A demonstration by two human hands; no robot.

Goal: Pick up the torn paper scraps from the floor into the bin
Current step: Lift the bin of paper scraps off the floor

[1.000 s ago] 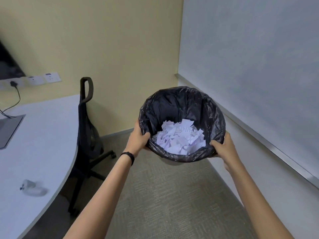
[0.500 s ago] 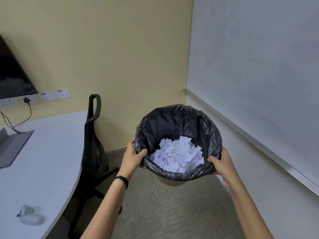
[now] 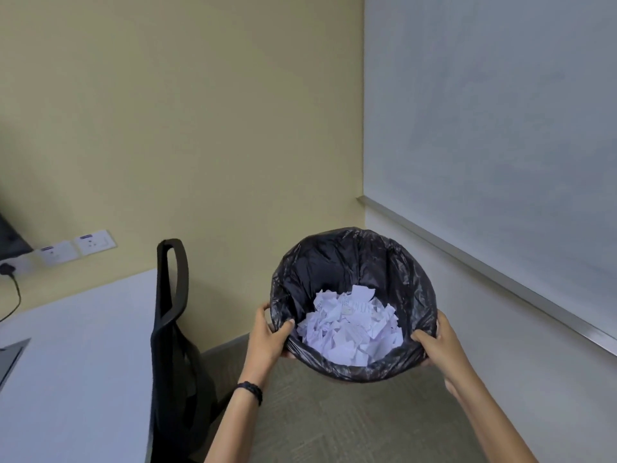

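Left hand (image 3: 268, 335) and right hand (image 3: 437, 344) are gripping the bin (image 3: 354, 259) rim, holding it above the carpet; paper scraps (image 3: 350, 325) are sitting inside. Keep it level while lowering, thumbs pinning the liner.

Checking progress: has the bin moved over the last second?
Cannot tell: the bin stays just right of the chair and below the whiteboard ledge; the camera tilted.

Chair (image 3: 170, 329) beside desk (image 3: 76, 362) (white).
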